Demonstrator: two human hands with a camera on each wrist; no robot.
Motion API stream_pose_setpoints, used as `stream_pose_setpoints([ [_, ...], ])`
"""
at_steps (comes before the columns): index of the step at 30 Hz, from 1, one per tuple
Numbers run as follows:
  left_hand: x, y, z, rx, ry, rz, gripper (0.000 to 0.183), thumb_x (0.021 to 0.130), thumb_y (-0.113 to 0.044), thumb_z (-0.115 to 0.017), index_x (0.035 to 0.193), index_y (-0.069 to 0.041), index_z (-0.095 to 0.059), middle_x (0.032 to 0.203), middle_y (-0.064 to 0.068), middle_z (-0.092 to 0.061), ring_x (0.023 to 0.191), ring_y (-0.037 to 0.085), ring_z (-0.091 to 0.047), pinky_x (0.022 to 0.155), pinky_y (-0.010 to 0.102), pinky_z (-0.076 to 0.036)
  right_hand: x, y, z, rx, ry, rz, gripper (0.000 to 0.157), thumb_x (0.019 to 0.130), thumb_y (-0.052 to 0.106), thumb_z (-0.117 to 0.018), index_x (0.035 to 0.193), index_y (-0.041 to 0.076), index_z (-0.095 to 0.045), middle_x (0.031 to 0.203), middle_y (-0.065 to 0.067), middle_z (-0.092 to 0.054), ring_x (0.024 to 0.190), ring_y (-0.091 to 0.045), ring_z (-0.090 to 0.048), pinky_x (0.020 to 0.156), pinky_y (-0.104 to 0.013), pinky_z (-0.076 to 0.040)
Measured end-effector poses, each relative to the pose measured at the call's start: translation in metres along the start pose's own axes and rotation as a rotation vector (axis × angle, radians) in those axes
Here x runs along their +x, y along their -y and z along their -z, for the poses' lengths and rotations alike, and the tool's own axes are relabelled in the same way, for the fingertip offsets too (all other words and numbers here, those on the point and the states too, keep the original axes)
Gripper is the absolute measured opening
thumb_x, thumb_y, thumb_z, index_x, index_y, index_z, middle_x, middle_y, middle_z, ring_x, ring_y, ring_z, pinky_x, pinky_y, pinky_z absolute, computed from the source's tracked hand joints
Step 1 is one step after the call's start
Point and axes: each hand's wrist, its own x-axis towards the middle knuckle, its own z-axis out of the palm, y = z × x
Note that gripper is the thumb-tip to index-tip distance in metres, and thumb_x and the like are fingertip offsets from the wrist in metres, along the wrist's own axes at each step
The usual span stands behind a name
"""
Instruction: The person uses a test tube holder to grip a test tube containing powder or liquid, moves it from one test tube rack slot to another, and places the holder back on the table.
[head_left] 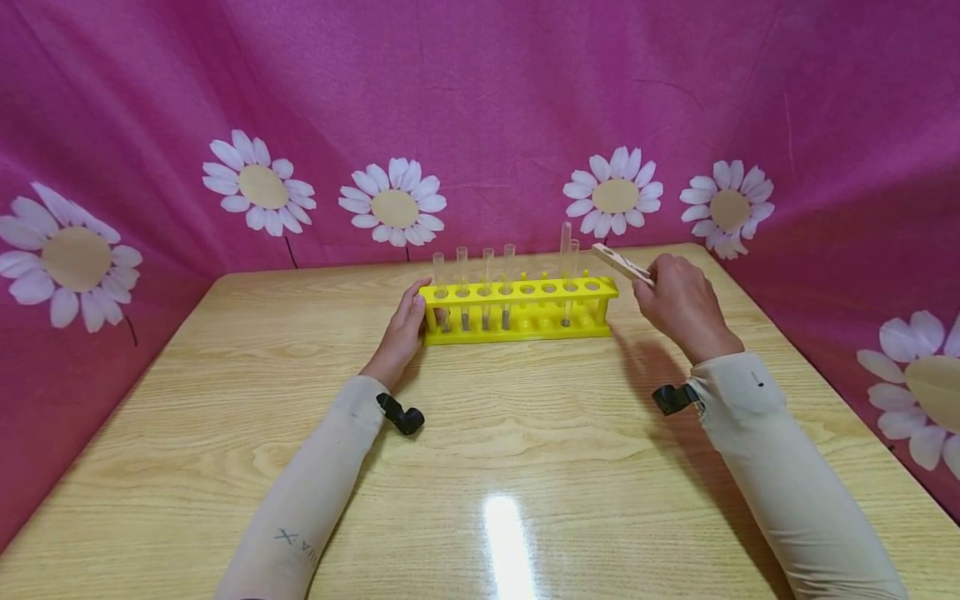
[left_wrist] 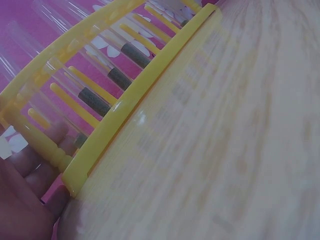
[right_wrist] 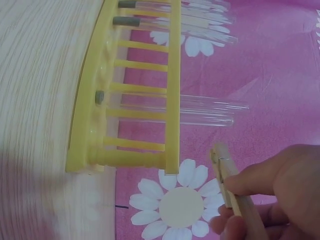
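Observation:
A yellow test tube rack (head_left: pixel 517 337) stands upright on the table. My left hand (head_left: pixel 397 337) holds its left end; in the left wrist view the fingers (left_wrist: pixel 37 170) pass behind the end post. Several glass test tubes (head_left: pixel 506 320) with dark grey contents sit in the left holes. Near the right end another test tube (head_left: pixel 566 242) stands in a hole, its bottom dark, with a clear tube (head_left: pixel 575 254) close beside it. My right hand (head_left: pixel 682 304) pinches a wooden test tube holder (head_left: pixel 618 263) right of the rack. The holder's tip is apart from the tubes.
The wooden table (head_left: pixel 450 467) extends in front of the rack. A magenta cloth (head_left: pixel 487 100) with white flowers hangs behind and at both sides. Black wrist cameras (head_left: pixel 405 417) are on both sleeves.

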Motion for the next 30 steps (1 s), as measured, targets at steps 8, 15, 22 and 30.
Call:
stream_pose_setpoints([
  [8,0.0009,0.0003,-0.0001,-0.001,0.0,0.001,0.049,0.106,-0.041,-0.022,0.152,-0.025,-0.024,0.132,0.014,-0.042,0.124,0.025,-0.038,0.112,0.041,-0.025,-0.0019,0.0011,-0.0002,0.024,-0.081,0.058,0.023,0.094,0.018,-0.058,0.102,-0.004,-0.057,0.089,-0.019,-0.054,0.075,-0.033,-0.047,0.063,-0.044,-0.045],
  [15,-0.0028,-0.0081,0.0005,-0.035,0.026,0.012,0.048,0.106,-0.037,-0.022,0.153,-0.023,-0.023,0.141,0.017,-0.038,0.129,0.03,-0.035,0.114,0.043,-0.022,-0.0048,0.0029,0.0,0.041,-0.138,0.089,0.022,0.094,0.019,-0.061,0.101,-0.001,-0.057,0.088,-0.017,-0.055,0.074,-0.032,-0.047,0.063,-0.042,-0.043],
  [22,0.0008,0.0013,0.0,-0.013,0.002,-0.019,0.049,0.106,-0.04,-0.024,0.152,-0.024,-0.025,0.14,0.01,-0.039,0.125,0.024,-0.038,0.112,0.041,-0.026,-0.0063,0.0038,0.0,0.071,-0.179,0.098,0.022,0.095,0.021,-0.06,0.1,0.0,-0.057,0.086,-0.016,-0.056,0.074,-0.03,-0.046,0.062,-0.041,-0.042],
  [30,-0.001,-0.005,0.0005,-0.054,0.029,-0.001,0.046,0.107,-0.033,-0.022,0.152,-0.023,-0.024,0.123,0.026,-0.044,0.121,0.034,-0.039,0.11,0.045,-0.025,-0.0071,0.0083,-0.0005,0.122,-0.197,0.105,0.023,0.097,0.023,-0.058,0.103,0.001,-0.055,0.087,-0.015,-0.054,0.073,-0.029,-0.045,0.058,-0.038,-0.042],
])
